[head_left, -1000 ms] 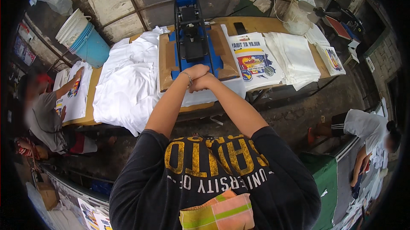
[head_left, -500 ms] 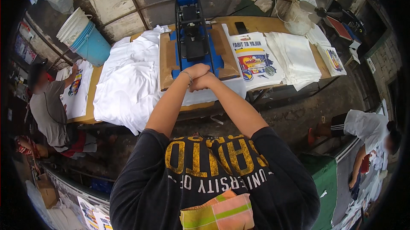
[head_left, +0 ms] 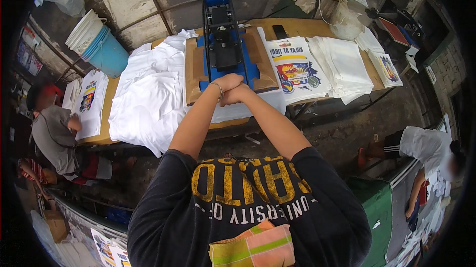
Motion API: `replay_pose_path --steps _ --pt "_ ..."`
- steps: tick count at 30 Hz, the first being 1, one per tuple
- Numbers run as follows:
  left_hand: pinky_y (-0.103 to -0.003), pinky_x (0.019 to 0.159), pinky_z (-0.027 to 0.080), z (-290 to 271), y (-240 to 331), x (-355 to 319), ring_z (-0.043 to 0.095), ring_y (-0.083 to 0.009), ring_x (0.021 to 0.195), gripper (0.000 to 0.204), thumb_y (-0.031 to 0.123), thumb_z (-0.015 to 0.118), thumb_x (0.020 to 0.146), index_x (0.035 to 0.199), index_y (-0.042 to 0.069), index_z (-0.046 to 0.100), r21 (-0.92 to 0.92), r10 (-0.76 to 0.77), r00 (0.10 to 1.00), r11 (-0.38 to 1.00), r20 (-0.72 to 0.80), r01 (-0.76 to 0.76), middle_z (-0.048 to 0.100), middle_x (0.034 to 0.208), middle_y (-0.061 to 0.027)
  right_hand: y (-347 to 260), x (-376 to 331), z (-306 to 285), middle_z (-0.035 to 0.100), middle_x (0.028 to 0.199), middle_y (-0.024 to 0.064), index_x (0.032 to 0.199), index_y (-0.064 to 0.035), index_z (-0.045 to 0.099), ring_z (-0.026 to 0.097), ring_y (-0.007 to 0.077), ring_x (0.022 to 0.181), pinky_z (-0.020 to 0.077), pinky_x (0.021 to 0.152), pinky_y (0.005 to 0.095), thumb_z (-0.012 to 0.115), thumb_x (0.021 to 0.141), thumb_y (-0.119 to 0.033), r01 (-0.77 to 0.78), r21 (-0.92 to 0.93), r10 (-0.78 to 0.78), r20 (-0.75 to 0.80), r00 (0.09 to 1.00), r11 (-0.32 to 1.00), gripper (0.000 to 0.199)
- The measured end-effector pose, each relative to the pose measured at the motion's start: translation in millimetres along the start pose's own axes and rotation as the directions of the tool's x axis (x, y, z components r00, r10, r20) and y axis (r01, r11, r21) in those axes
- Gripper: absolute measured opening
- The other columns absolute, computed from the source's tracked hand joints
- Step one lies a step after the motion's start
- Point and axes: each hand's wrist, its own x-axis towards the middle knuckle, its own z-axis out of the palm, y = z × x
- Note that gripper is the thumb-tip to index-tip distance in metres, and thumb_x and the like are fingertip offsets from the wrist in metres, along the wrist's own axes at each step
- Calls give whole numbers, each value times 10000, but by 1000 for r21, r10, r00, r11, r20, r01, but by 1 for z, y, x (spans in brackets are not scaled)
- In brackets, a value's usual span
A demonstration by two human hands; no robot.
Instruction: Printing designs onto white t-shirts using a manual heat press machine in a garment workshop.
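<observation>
In front of me a heat press [head_left: 226, 61] stands on the table, with a black lever frame and a blue control box on top. My left hand [head_left: 229, 81], a bracelet at its wrist, is closed over the front end of the press's lever. Against it, slightly lower, my right hand [head_left: 235, 96] is closed too, the two overlapping so that the grip itself is mostly hidden. Brown cardboard [head_left: 196, 63] is taped around the blue platen. White fabric [head_left: 227, 113] sticks out below the press's front edge.
White shirts [head_left: 148, 93] are heaped left of the press. Printed sheets [head_left: 299, 74] and blank white sheets [head_left: 343, 68] lie to its right, near a black phone [head_left: 279, 32]. Stacked buckets [head_left: 101, 48] stand far left. One person [head_left: 55, 135] works at left, another [head_left: 421, 150] at right.
Both my hands stay where they were on the lever. The person at left has drawn an arm back from the printed white fabric, which now lies flatter on the table.
</observation>
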Motion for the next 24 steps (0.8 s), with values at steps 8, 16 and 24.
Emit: replay_pose_path --steps 8,16,24 --pt "-406 877 413 3 -22 23 583 -325 980 453 297 363 894 1021 -61 610 89 27 999 996 22 -29 595 1111 -266 1 2 0 575 602 -26 664 -145 603 517 100 526 427 526 283 654 706 -288 7 -15 -7 7 1000 1000 158" --pt "-406 852 422 4 -25 25 587 -331 951 444 294 360 894 1005 -53 614 67 35 999 997 24 -37 602 1085 -270 4 8 2 552 571 -32 650 -149 595 489 95 496 401 488 285 625 734 -303 17 -19 -16 29 999 1000 178" --pt "-420 837 423 3 -18 19 581 -350 920 416 279 358 888 976 -32 621 69 31 999 997 33 -33 604 1076 -264 5 9 4 555 575 -24 650 -144 603 490 98 495 402 481 284 647 722 -307 29 -37 -29 11 1000 999 183"
